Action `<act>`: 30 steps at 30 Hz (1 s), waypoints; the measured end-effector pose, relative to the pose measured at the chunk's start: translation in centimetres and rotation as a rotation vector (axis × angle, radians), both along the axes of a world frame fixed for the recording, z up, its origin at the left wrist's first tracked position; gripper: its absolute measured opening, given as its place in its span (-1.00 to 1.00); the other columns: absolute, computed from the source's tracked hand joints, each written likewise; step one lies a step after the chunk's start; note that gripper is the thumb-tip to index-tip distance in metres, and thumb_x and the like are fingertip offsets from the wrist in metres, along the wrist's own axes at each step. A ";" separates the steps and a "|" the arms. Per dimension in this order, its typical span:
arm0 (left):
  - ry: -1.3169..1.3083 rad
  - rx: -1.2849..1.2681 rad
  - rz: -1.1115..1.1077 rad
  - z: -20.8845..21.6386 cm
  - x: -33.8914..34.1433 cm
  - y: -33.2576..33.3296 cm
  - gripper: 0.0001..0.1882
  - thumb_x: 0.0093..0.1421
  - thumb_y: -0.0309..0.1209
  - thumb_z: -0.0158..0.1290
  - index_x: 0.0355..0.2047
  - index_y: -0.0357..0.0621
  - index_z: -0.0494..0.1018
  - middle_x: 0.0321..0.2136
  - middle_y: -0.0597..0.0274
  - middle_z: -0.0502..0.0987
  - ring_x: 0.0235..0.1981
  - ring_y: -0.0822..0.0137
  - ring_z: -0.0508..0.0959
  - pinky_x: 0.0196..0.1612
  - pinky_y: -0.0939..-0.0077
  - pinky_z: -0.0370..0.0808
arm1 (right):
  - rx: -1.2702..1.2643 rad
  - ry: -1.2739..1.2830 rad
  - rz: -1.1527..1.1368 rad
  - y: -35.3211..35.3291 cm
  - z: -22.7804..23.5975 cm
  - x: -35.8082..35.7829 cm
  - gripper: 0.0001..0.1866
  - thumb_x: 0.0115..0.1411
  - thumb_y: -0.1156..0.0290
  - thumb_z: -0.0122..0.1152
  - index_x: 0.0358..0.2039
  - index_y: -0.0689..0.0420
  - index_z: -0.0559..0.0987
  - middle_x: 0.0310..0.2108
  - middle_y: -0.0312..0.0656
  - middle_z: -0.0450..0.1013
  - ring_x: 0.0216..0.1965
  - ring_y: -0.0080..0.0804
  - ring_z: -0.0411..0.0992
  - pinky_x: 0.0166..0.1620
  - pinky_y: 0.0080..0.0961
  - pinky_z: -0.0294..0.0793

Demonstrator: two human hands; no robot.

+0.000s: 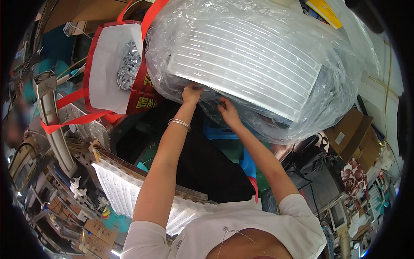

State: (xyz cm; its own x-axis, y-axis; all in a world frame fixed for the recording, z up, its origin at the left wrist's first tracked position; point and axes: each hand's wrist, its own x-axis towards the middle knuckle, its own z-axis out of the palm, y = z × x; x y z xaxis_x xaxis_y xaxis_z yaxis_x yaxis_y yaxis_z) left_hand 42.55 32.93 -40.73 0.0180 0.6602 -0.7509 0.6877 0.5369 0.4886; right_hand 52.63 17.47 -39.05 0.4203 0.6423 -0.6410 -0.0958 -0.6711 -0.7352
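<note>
Two hands: left hand [192, 93], right hand [228, 113] | near side, clear bag [160, 43] | likely steadying white panel [246, 64] | fingers curled, grip unclear

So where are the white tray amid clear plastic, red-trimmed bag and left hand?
White tray [246, 69], head view: on its top
Red-trimmed bag [103, 71], head view: white lining
Left hand [192, 93], head view: its back
</note>
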 end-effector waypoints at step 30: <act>-0.316 -0.216 -0.323 16.7 6.4 6.8 -0.48 0.02 -0.21 0.13 -0.02 -0.13 0.34 -0.29 0.27 0.46 -0.32 0.43 0.45 -0.31 0.55 0.41 | 0.598 -0.366 -0.064 6.8 29.3 16.2 -0.68 0.09 0.37 0.20 -0.12 0.14 0.48 -0.11 -0.20 0.46 -0.25 -0.49 0.41 -0.28 -0.59 0.39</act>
State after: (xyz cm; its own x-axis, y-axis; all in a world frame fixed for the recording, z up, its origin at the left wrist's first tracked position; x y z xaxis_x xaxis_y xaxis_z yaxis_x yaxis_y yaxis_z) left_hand 48.93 39.70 -24.00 0.4449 0.4134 -0.7945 0.6718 0.4326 0.6013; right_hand 68.79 24.23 -9.72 0.5900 0.8074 0.0041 0.2022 -0.1429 -0.9689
